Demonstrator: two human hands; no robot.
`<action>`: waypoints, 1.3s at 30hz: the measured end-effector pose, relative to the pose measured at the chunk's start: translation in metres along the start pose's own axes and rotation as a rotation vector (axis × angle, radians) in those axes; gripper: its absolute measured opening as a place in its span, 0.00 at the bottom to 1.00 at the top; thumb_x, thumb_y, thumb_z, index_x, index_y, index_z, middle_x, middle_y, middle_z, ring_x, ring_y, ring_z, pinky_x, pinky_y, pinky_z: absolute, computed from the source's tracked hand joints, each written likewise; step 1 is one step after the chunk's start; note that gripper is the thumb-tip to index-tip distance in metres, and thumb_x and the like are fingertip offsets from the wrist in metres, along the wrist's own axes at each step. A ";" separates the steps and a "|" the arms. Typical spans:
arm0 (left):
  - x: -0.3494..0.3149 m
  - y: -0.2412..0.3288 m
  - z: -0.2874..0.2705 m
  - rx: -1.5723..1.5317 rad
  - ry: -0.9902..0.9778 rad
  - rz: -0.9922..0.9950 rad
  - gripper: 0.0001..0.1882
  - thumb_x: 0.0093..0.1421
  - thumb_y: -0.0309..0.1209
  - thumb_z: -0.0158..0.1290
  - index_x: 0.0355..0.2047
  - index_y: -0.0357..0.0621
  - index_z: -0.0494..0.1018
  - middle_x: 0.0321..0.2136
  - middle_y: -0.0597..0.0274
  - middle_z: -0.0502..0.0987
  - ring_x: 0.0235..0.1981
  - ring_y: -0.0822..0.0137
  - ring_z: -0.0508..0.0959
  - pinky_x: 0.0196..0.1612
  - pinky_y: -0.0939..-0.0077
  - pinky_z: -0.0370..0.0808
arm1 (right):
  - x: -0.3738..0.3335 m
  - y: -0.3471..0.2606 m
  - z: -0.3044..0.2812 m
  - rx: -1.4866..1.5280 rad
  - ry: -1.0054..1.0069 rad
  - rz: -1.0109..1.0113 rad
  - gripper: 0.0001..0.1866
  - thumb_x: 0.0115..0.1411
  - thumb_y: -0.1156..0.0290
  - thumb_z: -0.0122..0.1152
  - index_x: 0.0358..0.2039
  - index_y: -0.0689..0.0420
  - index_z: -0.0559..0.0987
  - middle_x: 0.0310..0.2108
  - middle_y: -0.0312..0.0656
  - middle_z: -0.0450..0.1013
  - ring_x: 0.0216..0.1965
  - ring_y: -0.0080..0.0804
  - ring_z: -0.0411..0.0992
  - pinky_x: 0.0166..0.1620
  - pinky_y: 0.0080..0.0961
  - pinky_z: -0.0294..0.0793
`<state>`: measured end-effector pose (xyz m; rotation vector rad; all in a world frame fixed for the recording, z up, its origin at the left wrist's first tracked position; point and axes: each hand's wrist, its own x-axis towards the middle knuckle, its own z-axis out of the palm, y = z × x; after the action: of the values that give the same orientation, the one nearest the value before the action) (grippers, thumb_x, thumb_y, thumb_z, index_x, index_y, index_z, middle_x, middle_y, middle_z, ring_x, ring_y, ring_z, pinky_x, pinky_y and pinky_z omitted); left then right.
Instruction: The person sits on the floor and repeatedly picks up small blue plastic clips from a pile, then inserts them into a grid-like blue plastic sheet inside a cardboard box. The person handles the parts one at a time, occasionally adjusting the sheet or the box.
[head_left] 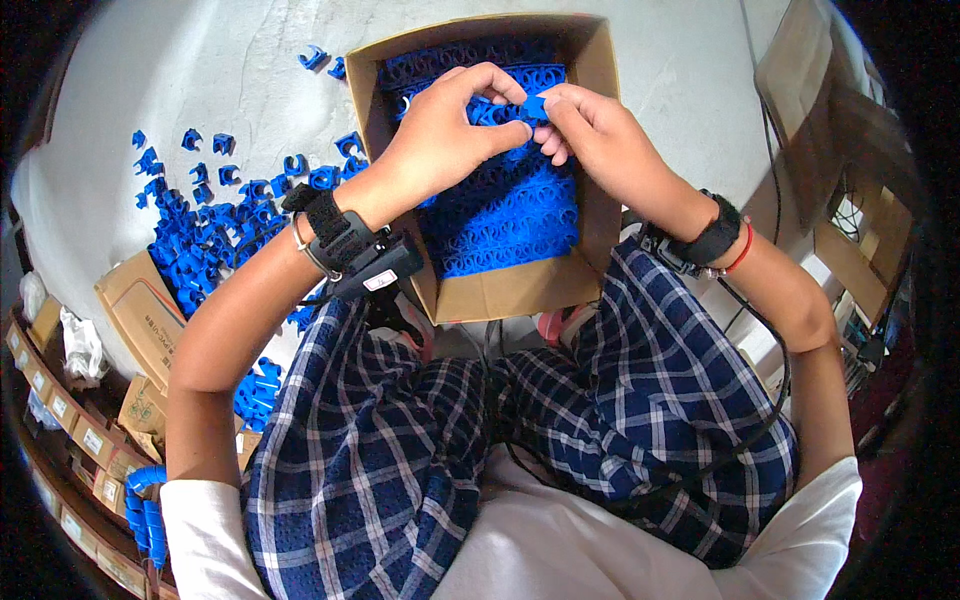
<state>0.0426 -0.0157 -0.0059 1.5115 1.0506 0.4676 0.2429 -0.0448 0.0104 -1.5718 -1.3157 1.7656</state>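
Observation:
Above an open cardboard box (490, 298), my two hands meet over a short row of blue plastic pipe clips (490, 113). My left hand (440, 130) is curled round the row, thumb on its near side and fingers on its far side. At the row's right end, my right hand (600, 130) pinches a blue pipe clip (536, 107) between thumb and fingers. Whether that clip is joined to the row cannot be made out. Joined rows of the same blue clips (510, 225) lie layered inside the box, partly hidden under my hands.
Loose blue clips (200, 250) are heaped on the pale floor to the left, with a few scattered farther off (313, 57). A folded cardboard piece (140, 305) and shelves of small boxes (90, 440) stand at the left. Cables run beside my right arm near brown furniture (800, 80).

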 end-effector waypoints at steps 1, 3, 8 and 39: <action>0.001 0.000 -0.001 0.010 -0.017 -0.016 0.16 0.51 0.32 0.61 0.40 0.43 0.74 0.37 0.59 0.76 0.42 0.66 0.75 0.49 0.71 0.70 | 0.002 -0.001 0.000 0.072 -0.012 0.023 0.17 0.69 0.59 0.47 0.41 0.61 0.73 0.27 0.38 0.75 0.27 0.22 0.73 0.33 0.22 0.75; 0.002 0.003 -0.002 0.035 -0.052 -0.044 0.14 0.55 0.30 0.60 0.42 0.44 0.73 0.37 0.67 0.75 0.41 0.74 0.72 0.47 0.77 0.68 | 0.002 -0.005 0.000 0.109 0.009 0.031 0.16 0.69 0.59 0.48 0.43 0.61 0.72 0.28 0.40 0.75 0.27 0.24 0.74 0.33 0.24 0.75; 0.006 0.010 -0.004 -0.696 -0.184 -0.491 0.08 0.60 0.31 0.57 0.39 0.48 0.73 0.36 0.72 0.75 0.40 0.80 0.71 0.40 0.80 0.68 | -0.004 -0.020 -0.004 -0.481 0.153 -0.293 0.14 0.65 0.66 0.54 0.47 0.61 0.69 0.29 0.46 0.75 0.26 0.37 0.76 0.32 0.31 0.76; 0.042 -0.004 0.012 0.888 -0.126 0.342 0.10 0.53 0.21 0.49 0.37 0.29 0.71 0.34 0.42 0.73 0.33 0.48 0.80 0.34 0.61 0.80 | 0.028 -0.016 -0.040 -1.418 0.208 -0.851 0.15 0.49 0.73 0.58 0.38 0.65 0.78 0.38 0.48 0.74 0.43 0.42 0.72 0.52 0.33 0.70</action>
<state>0.0722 0.0114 -0.0239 2.4942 0.9414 0.1151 0.2687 -0.0007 0.0130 -1.1929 -2.7478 -0.0135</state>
